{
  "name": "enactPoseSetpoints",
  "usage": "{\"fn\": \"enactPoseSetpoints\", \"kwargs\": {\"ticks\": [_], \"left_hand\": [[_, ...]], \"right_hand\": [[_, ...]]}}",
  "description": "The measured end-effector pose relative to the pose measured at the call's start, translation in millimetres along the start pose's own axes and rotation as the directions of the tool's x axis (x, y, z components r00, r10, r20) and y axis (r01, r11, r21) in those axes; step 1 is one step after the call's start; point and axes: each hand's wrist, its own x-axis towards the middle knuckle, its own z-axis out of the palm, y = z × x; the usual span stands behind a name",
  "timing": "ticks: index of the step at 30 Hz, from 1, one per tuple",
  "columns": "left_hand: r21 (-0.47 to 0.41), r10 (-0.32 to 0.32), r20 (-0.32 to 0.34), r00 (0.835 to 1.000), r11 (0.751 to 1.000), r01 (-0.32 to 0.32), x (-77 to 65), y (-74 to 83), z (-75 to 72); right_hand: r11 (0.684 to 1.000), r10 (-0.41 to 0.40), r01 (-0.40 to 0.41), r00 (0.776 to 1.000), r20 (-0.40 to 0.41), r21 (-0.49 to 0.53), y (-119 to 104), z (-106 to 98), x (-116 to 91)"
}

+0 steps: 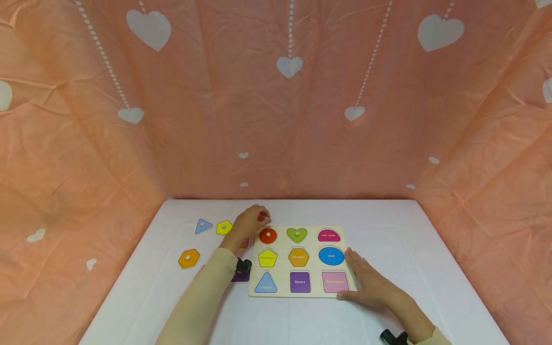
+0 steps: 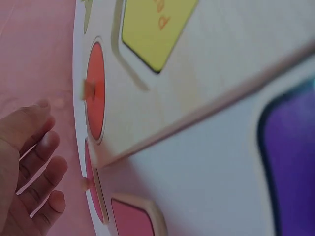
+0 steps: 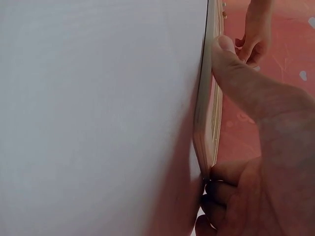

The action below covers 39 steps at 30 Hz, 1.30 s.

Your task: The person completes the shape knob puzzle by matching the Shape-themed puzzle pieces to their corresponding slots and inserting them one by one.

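The wooden shape-puzzle board (image 1: 278, 273) lies on the white table. A red circle (image 1: 268, 235) and a green heart (image 1: 297, 235), both knobbed, sit in its top row. My left hand (image 1: 247, 224) hovers by the top left corner, fingers loosely bent. In the left wrist view, its fingertips (image 2: 58, 164) are apart from a magenta knobbed piece (image 2: 95, 189) beside the board; the palm holds nothing. My right hand (image 1: 373, 285) spans the lower right corner, fingers along the right side. Its thumb (image 3: 231, 66) rests against the near edge.
Loose knobbed pieces lie left of the board: a blue triangle (image 1: 203, 226), a yellow pentagon (image 1: 224, 227), an orange hexagon (image 1: 189, 258), a pink piece (image 2: 135, 219) and a purple one (image 1: 241, 277). My left forearm crosses over some. A peach curtain (image 1: 284, 134) surrounds the table.
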Motion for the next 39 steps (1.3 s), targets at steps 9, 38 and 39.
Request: {"fn": "enactPoseSetpoints", "kwargs": {"ticks": [9, 38, 39], "left_hand": [[0.041, -0.008, -0.022, 1.000, 0.999, 0.009, 3.3, -11.0, -6.0], [0.034, -0.070, -0.024, 0.997, 0.997, 0.070, 3.4, -38.4, -8.3], [0.033, -0.071, -0.025, 0.997, 0.997, 0.072, 3.4, -38.4, -8.3]], "right_hand": [[1.000, -0.004, 0.004, 1.000, -0.002, 0.006, -2.2, -1.2, -1.5], [1.000, -0.022, 0.022, 1.000, -0.021, 0.003, -1.5, -1.0, -2.1], [1.000, -0.022, 0.022, 1.000, -0.021, 0.004, -1.6, -1.2, -2.3]]}}
